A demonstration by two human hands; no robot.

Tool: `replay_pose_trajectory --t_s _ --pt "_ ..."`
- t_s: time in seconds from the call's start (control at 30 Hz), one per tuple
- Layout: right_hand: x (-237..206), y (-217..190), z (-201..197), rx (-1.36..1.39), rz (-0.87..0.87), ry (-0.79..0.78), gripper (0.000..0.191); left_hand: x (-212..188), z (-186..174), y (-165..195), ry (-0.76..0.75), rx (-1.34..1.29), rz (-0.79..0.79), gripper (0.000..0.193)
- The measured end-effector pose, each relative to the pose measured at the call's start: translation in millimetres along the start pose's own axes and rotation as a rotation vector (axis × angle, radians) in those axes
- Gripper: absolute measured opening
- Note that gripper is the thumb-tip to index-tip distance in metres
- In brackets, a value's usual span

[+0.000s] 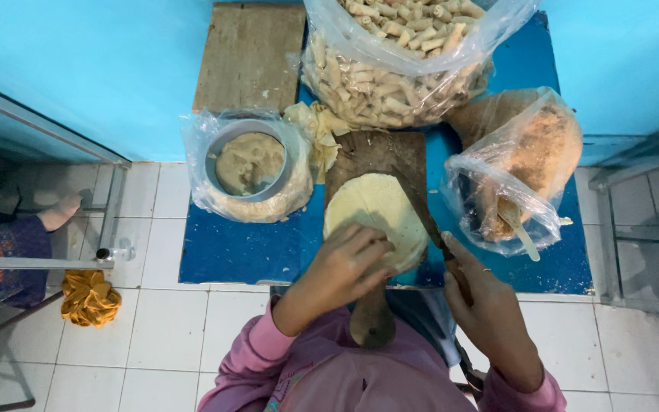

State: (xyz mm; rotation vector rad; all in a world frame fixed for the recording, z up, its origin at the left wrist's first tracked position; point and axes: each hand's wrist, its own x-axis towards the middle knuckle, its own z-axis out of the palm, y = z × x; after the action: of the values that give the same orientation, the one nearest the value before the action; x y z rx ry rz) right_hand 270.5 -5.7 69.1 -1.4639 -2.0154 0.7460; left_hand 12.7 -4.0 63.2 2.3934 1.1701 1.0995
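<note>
Cutting the stack of round wrappers (375,214) on the wooden board (375,156), centre of frame.

Left hand (345,267) is pressing fingers flat on the stack's lower edge, grip spread, not pinching; right hand (490,305) is closing its grip around the knife (421,210) handle, blade lying across the stack's right side. Judgement: keep fingertips clear of the blade and the stack pinned. Blue surface (253,248) is carrying a bowl of filling (249,164) at left and bagged rolls (398,69) at top; white tiled floor (169,328), turquoise wall (101,61).
</note>
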Motion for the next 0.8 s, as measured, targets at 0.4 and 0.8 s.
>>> replay_pose_trajectory --t_s 0.4,0.8 --pt "-12 7 -6 -0.009 -0.034 0.053 0.058 -8 12 -1 -0.082 -0.041 -0.049 0.027" --pt "-15 6 -10 -0.045 -0.023 0.054 0.057 -8 18 10 -0.024 -0.057 -0.105 0.008"
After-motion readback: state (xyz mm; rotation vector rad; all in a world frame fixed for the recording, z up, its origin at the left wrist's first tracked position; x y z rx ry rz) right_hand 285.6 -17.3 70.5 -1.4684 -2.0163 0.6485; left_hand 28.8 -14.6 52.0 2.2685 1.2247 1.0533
